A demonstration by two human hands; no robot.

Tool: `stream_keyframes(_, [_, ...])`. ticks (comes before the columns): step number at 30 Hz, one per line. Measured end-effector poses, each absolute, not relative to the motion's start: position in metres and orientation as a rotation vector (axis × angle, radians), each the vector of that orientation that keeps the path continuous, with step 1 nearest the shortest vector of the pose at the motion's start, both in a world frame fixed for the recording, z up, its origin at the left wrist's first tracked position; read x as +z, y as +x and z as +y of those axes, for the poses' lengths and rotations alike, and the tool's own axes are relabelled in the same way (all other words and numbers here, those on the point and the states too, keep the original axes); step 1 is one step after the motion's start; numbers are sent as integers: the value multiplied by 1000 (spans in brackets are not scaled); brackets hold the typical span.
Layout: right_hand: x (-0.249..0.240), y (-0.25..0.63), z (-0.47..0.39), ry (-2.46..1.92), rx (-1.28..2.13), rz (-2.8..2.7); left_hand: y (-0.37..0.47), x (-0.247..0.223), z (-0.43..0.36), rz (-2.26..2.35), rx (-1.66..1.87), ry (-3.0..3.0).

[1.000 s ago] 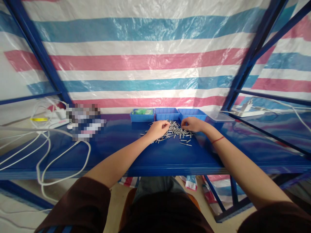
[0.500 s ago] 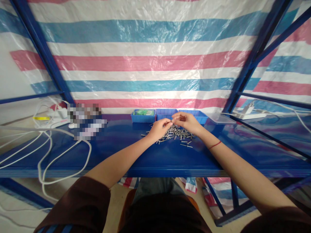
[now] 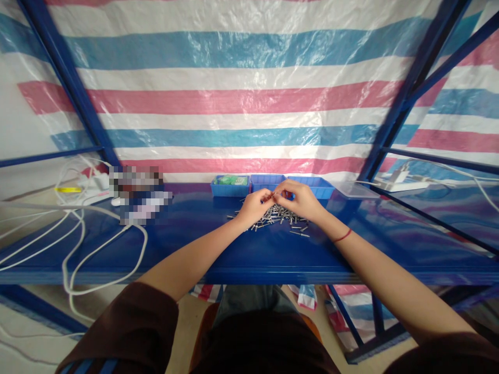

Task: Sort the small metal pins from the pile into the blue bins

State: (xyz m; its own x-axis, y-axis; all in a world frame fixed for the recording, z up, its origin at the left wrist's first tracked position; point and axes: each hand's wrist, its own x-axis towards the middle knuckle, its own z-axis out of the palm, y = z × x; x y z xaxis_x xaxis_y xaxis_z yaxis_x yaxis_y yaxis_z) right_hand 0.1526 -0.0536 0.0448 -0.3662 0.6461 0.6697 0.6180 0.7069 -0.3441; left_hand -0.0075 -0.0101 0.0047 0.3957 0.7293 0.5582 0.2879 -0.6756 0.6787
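Note:
A pile of silver blind rivets [image 3: 279,214] lies on the blue table [image 3: 249,254], with single rivets [image 3: 299,234] scattered at its near edge. Just above the pile my two hands meet at the fingertips. My left hand [image 3: 253,206] is closed in a pinch, its thumb and forefinger pointing right. My right hand [image 3: 299,200] arches over from the other side, thumb and forefinger bent into a ring and pressed together. A tiny shiny piece, seemingly a blind rivet [image 3: 275,194], shows between both sets of fingertips; the fingers mostly hide it.
Behind the hands stand three blue bins; the left bin [image 3: 231,192] holds green-and-white packaging. A clear plastic lid [image 3: 355,190] lies to their right. White cables [image 3: 144,244] loop over the left side beside a blurred-out patch. Power strips [image 3: 403,182] sit at both sides, between blue posts.
My right hand's fingers have curled from a flatter reach into a rounded pinch, and its wrist has shifted slightly. My left hand has barely moved. The pile looks much the same.

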Motion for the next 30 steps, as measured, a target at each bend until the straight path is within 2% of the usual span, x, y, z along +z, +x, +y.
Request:
stream_keyframes(10, [41, 167, -42, -1091, -56, -2185, -8, 9, -12, 931, 1310, 2120])
stream_keyframes(18, [43, 169, 22, -1610, -317, -1973, -9, 7, -13, 1018, 1246, 2175])
stream_keyframes(25, [57, 178, 19, -1817, -264, -2045, -10, 6, -13, 974, 1179, 2227])
stream_keyframes(30, [51, 203, -8, -1830, 78, -2348, -10, 5, -13, 966, 1139, 2239])
